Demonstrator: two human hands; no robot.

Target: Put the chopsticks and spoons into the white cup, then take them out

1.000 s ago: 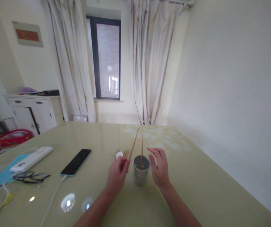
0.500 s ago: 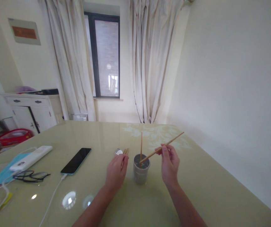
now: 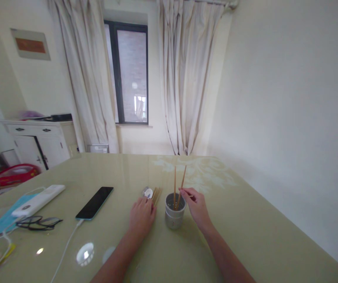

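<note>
A grey cylindrical chopstick holder (image 3: 174,220) with holes in its base stands upright on the table. Two chopsticks are in it: one nearly vertical (image 3: 175,181), the other leaning slightly right (image 3: 183,177). My right hand (image 3: 197,206) is at the holder's right rim, thumb and forefinger pinched on the leaning chopstick. Left of the holder, my left hand (image 3: 142,216) lies low over the table with its fingers curled. Several more chopsticks (image 3: 157,194) stick out past its thumb, their near ends hidden by the hand. Spoons (image 3: 148,192) lie just beyond its fingertips.
A black-screened phone (image 3: 95,202) on a white cable lies to the left. Farther left are eyeglasses (image 3: 39,223), a white power strip or bank (image 3: 39,200) and a blue mask (image 3: 12,214). A wall (image 3: 289,137) borders the table's right side.
My right hand has moved left to the holder, and its chopstick has swung from a strong rightward slant to nearly upright. My left hand has shifted slightly left and lower.
</note>
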